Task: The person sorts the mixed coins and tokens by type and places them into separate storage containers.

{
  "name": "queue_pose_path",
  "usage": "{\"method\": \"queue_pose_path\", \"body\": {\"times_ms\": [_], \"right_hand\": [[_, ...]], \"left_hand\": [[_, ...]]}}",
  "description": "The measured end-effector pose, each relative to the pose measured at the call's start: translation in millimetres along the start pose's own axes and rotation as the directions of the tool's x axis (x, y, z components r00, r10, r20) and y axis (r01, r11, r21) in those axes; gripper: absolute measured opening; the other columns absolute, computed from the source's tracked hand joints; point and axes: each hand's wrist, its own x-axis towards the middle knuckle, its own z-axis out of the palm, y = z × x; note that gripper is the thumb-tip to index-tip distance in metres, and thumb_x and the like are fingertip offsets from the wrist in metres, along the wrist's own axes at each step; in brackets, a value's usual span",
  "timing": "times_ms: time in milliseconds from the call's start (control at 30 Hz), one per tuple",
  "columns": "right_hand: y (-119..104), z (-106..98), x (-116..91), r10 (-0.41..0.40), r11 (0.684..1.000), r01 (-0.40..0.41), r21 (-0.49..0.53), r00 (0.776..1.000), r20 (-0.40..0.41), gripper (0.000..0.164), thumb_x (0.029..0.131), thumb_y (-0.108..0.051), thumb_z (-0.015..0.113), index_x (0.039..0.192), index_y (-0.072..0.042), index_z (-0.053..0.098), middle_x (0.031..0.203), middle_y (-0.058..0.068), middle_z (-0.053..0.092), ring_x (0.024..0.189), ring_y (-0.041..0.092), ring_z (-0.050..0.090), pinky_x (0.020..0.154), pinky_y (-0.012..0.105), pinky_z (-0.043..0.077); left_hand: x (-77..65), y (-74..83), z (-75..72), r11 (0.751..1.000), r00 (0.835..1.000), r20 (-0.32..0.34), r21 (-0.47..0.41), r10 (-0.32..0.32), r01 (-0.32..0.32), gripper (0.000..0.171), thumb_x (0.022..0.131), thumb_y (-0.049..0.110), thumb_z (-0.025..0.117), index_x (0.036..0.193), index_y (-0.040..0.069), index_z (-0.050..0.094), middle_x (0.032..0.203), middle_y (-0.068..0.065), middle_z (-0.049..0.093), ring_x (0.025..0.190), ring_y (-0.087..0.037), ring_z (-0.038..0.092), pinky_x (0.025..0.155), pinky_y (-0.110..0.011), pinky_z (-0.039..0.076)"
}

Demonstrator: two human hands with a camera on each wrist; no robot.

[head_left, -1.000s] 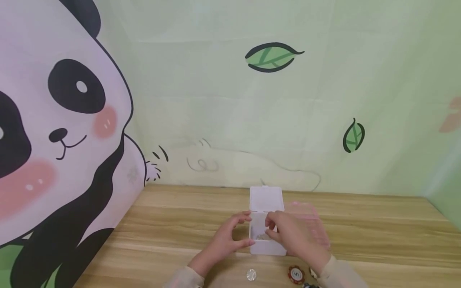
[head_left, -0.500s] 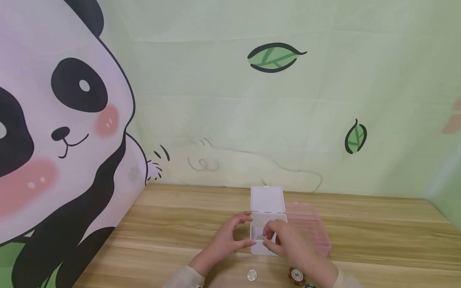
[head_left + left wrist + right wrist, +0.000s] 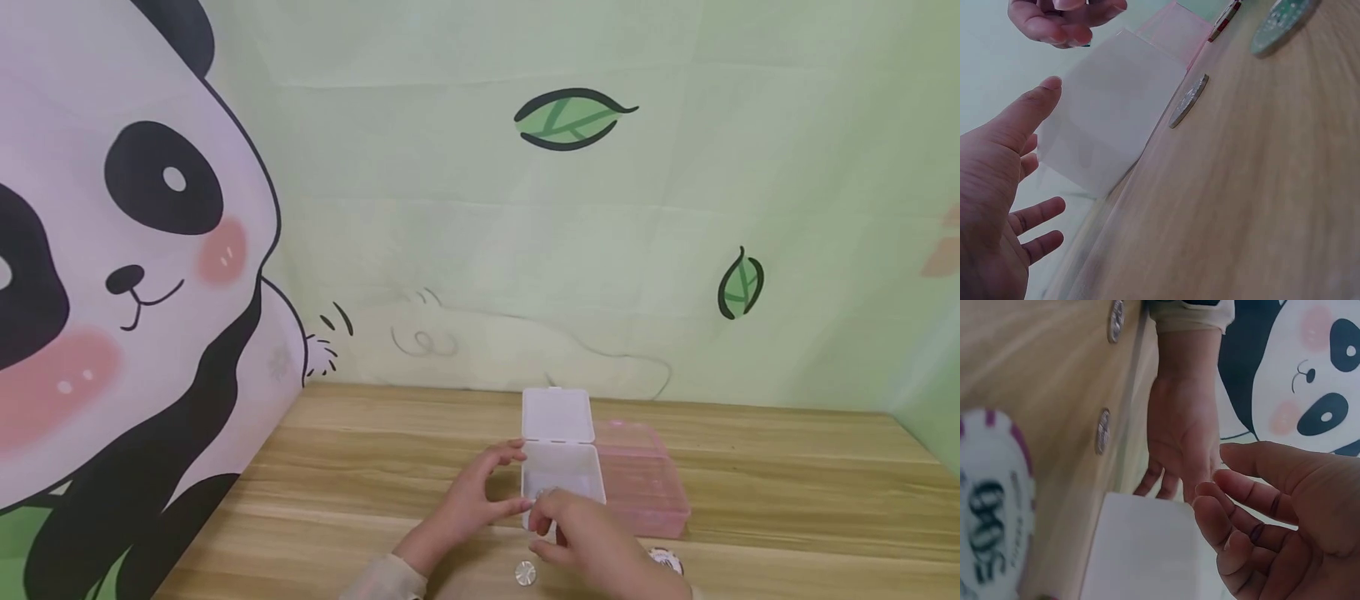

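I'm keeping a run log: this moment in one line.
left hand: beside white box; right hand: near box front; lid: open; silver coin: on table

hinged box: plain white, lid likewise. flat case: translucent pink. tabletop: light brown, streaked wood grain. coin: silver. poker chip: white face, purple edge blocks, dark "500". chip edge-on, left wrist view: dark red and white. sleeve: cream. backdrop: pale green; printed leaves green, outlined black; printed panda black and white, cheeks pink.
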Motion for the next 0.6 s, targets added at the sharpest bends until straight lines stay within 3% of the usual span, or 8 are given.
{"method": "queue_pose_path", "body": {"times_ms": [233,600], "right_hand": [[-3,12,1,0.031,0.999,-0.034,0.043,0.997,0.066,0.014,0.08,-0.018,0.075,0.084,-0.014,0.062,0.074,-0.012,0.058,0.059,-0.006,0.045,0.054,0.015,0.04],[2,23,3,0.004,1.0,-0.004,0.003,0.987,0.159,0.014,0.081,-0.021,0.074,0.086,-0.014,0.063,0.075,-0.012,0.058,0.062,-0.005,0.043,0.057,0.017,0.04]], "left_hand": [[-0.6,-0.5,-1.5,1.0,1.0,0.0,-0.008,0.007,-0.007,0.051,0.08,0.029,0.077,0.124,0.018,0.054,0.147,0.001,0.047,0.123,-0.027,0.053,0.106,-0.05,0.041],[-1.6,1.8,-2.5,1.0,1.0,-0.003,-0.012,0.009,-0.009,0.051,0.08,0.028,0.077,0.124,0.014,0.055,0.146,0.001,0.048,0.124,-0.025,0.052,0.108,-0.046,0.041]]}}
